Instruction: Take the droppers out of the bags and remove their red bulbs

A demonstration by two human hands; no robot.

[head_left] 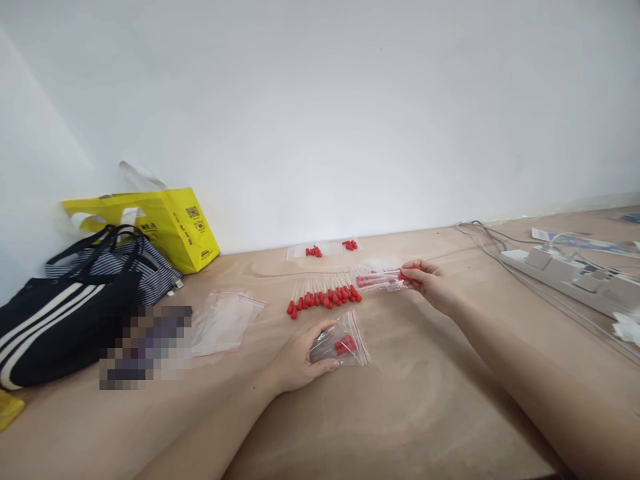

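My left hand (300,359) is wrapped round a clear zip bag (356,327) with a red seal line, and red bulb ends (345,345) show inside it. At the right, my right hand (426,283) has its fingertips pinched on a red-ended dropper, whose clear stem seems to point left over another clear bag (375,279) with pinkish-red pieces in it. Just beyond my left hand lies a row of several droppers (327,297), red bulbs towards me and thin clear stems pointing away. Farther back, more red-bulbed droppers (313,252) rest in two groups on clear plastic.
Flat clear zip bags (227,322) lie left of my left hand. At the left stand a yellow bag (187,227), a striped bag (157,277) and a black bag (55,333). A white power strip (575,277) with plugs and grey cables (520,270) runs along the right.
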